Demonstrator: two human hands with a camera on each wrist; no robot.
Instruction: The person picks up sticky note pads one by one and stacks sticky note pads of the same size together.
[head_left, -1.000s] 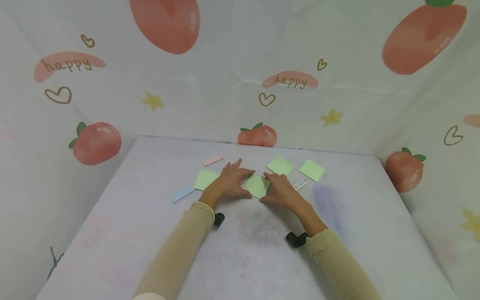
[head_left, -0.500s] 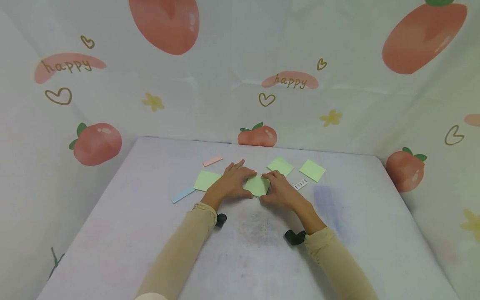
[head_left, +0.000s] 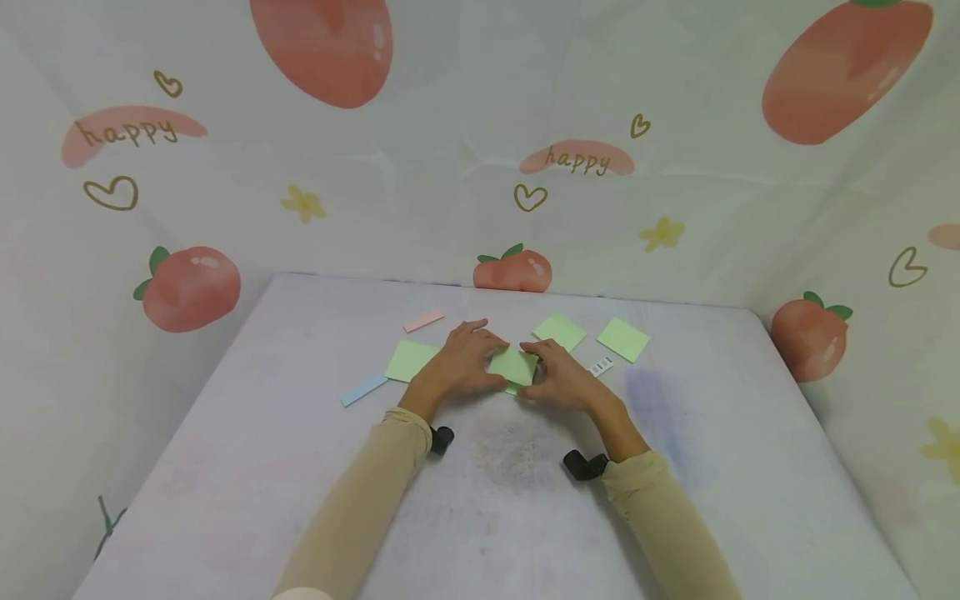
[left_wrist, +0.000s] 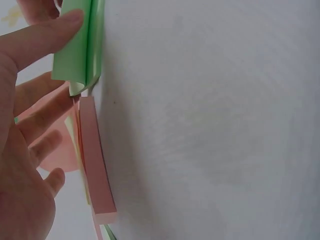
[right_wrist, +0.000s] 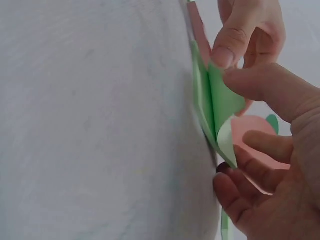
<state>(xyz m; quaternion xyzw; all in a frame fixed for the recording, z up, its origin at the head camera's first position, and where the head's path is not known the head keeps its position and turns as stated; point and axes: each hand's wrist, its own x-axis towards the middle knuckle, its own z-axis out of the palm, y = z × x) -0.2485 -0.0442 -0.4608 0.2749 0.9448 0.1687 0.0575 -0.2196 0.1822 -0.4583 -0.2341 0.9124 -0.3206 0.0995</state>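
Observation:
A light green sticky note (head_left: pixel 513 364) sits between my hands at mid-table in the head view, its near edge raised off the green pad (head_left: pixel 512 389) under it. My left hand (head_left: pixel 468 362) holds the sheet at its left side, thumb at the near edge and index finger at the far edge. On the opposite side my right hand (head_left: pixel 558 379) holds it the same way. The right wrist view shows the sheet (right_wrist: pixel 224 95) bending up from the pad (right_wrist: pixel 202 90), both thumbs on its face. Some fingertips are hidden behind the paper.
Other green pads lie left (head_left: pixel 408 360), behind (head_left: pixel 558 332) and right (head_left: pixel 624 340) of the hands. A pink strip (head_left: pixel 423 322), a blue strip (head_left: pixel 365 389) and a white printed piece (head_left: pixel 601 367) lie around them. A patterned cloth (head_left: pixel 420 192) hangs behind the table.
The near edge of the top green sheet has risen and shifted away from me, showing more of the pad below. Both hands have stayed around it, moving only slightly.

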